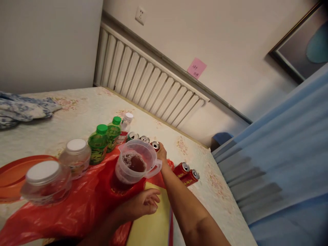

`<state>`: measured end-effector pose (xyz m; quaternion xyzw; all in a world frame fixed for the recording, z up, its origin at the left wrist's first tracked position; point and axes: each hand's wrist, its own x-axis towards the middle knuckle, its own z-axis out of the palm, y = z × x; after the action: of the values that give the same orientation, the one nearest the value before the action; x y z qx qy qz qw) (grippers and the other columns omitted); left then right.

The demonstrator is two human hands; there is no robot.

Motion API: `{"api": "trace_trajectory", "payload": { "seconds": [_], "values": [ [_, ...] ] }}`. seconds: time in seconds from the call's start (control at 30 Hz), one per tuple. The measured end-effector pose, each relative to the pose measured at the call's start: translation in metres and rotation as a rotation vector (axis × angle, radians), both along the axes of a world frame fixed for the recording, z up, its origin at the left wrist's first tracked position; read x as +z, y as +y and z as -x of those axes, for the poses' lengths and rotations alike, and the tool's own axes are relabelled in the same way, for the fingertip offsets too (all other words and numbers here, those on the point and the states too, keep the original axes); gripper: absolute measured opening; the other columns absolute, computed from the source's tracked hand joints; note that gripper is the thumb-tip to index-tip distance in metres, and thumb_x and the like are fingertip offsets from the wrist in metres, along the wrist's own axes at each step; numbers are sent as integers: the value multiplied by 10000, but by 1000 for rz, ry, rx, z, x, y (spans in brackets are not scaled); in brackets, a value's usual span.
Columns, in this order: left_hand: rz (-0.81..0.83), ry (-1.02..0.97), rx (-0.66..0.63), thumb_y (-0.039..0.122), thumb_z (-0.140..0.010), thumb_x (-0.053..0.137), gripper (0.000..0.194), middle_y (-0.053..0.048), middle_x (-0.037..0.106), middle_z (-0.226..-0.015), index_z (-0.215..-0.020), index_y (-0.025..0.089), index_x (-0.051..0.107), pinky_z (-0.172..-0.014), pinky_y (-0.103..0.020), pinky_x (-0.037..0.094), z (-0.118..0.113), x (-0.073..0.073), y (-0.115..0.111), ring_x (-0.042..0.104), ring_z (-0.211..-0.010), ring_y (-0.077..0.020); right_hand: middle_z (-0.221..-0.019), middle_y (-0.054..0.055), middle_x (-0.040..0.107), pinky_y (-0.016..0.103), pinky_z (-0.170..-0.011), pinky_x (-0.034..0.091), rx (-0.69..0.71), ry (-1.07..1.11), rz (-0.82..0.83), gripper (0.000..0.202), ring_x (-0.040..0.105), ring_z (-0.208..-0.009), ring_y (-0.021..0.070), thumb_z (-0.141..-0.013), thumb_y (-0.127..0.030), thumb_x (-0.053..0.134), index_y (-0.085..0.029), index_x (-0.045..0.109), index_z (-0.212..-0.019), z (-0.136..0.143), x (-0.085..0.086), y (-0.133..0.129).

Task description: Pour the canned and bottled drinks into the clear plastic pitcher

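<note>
My right hand [161,152] reaches out past the jug and is closed around an opened drink can [155,146]; the jug hides much of the can. My left hand [144,204] hovers in front of the jug, its fingers loosely bent and apart, with nothing in them. Between the hands and the bottles stands a clear plastic measuring jug [137,160] holding brown, foamy liquid, its handle towards the right. Beside the held can are another opened can [144,139] and a green-sided can [133,136]. Two red cans [186,172] stand right of my right forearm.
On the left, two white-lidded jars [46,184], two green-capped bottles [98,145] and a white-capped bottle [126,122] form a row. A red plastic sheet [79,201], orange lid-like disc [15,171] and yellow board [151,222] lie on the flowered tablecloth. A radiator [148,77] lines the wall.
</note>
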<state>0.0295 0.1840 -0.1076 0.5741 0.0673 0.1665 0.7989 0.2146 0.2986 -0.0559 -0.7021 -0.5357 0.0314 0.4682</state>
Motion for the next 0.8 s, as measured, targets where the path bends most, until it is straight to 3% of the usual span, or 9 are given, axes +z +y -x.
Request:
{"api": "trace_trajectory", "payload": {
  "seconds": [0.27, 0.53, 0.8],
  "values": [
    [2, 20, 4, 437, -735, 709, 649, -108, 582, -1184, -1299, 199, 494, -968, -444, 425, -4, -2, -2, 577, -1075, -258, -1034, 39, 712, 350, -862, 483, -55, 2, 44, 584, 639, -945, 239, -597, -393, 757, -217, 612, -1135, -18, 20, -36],
    [64, 41, 46, 512, -756, 682, 767, -134, 569, -1263, -1399, 212, 391, -1026, -443, 389, -17, -8, -6, 555, -1173, -276, -1090, 57, 713, 416, -934, 486, -83, 64, 36, 621, 640, -1021, 275, -605, -353, 763, -202, 620, -1190, -35, 55, -124],
    [-11, -10, 111, 600, -711, 702, 1023, -175, 380, -1491, -1512, 236, 180, -1074, -496, 345, -24, -2, -16, 407, -1336, -346, -1183, 78, 679, 429, -973, 490, 111, 272, 122, 662, 628, -1099, 294, -641, -372, 793, -189, 594, -1245, -27, 72, -200]
  ]
}}
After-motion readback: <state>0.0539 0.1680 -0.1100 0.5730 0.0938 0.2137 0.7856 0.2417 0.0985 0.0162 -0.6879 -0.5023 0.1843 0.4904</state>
